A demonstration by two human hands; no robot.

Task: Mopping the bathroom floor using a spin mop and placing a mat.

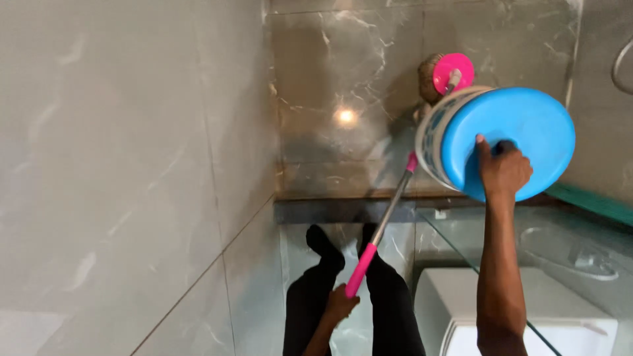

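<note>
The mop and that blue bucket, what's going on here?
A person stands in a marble-tiled bathroom, looking down at their own legs. The left hand grips the pink grip of a mop handle, which slants up to a pink mop head near the wall. The right hand holds a blue bucket raised and turned on its side, base toward the camera. A white toilet tank sits below, behind a glass panel.

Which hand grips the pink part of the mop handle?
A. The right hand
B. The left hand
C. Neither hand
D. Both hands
B. The left hand closes on the pink grip of the mop handle, while the right hand holds up the blue bucket.
</note>
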